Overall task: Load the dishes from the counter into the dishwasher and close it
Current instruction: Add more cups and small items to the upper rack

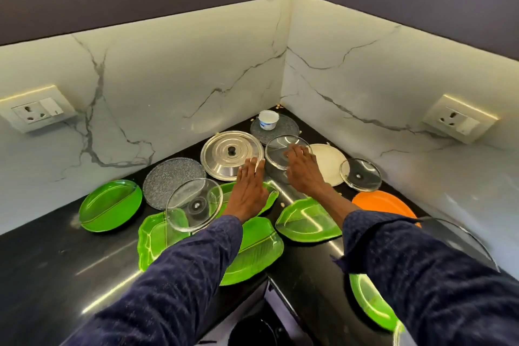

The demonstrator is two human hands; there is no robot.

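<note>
Dishes cover a black corner counter point(56, 261). My left hand point(250, 188) lies flat with straight fingers over a green leaf plate point(271, 194), its tips at the rim of a steel lid point(224, 154). My right hand point(302, 170) reaches over a clear glass bowl point(279, 143), fingers spread and touching its near rim. Neither hand holds anything. Nearby lie a white plate point(328, 160), a small glass lid point(360, 175), an orange plate point(382, 202), a grey speckled plate point(168, 177), a large glass lid point(193, 203) and more green plates point(111, 205) point(309, 219) point(252, 253).
A white cup point(268, 120) stands on a grey plate point(289, 128) in the far corner. Marble walls with sockets point(36, 111) point(459, 119) close two sides. Another green plate point(370, 300) and a glass lid point(460, 239) lie under my right sleeve. The dishwasher is out of view.
</note>
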